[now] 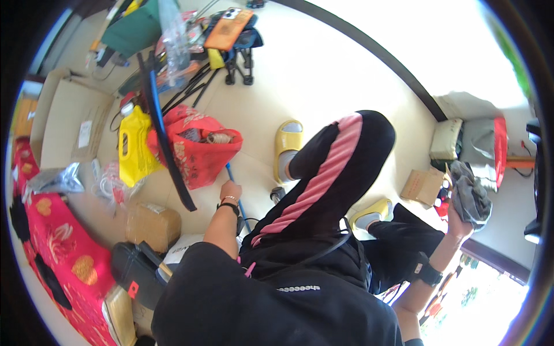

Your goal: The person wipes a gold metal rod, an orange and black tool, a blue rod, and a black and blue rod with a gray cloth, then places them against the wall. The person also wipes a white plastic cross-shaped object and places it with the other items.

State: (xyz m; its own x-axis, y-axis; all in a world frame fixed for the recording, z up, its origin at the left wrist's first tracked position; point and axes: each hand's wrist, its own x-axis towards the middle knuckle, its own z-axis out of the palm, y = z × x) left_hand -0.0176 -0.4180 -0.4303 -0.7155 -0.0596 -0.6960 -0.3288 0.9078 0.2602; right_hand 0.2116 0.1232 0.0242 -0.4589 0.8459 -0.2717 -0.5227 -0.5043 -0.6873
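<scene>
My left hand (231, 190) is closed around a thin blue pole (243, 211), low over the tiled floor beside a red printed bag (197, 166). The bag's mouth shows a roll of twine (218, 138). Out to the right, my right hand (459, 225) is raised and grips a crumpled dark grey cloth (471, 197). Behind the cloth stands a small open cardboard box (422, 187) with bottles, partly hidden by it. A long black strip with a blue edge (162, 134) crosses in front of the red bag.
A yellow jug-like pouch (135, 147), a large cardboard box (71, 121) and a taped carton (153, 227) are on the left. An orange phone (229, 28) lies on a folding stool (249, 41). A black case (138, 264) sits near my left side.
</scene>
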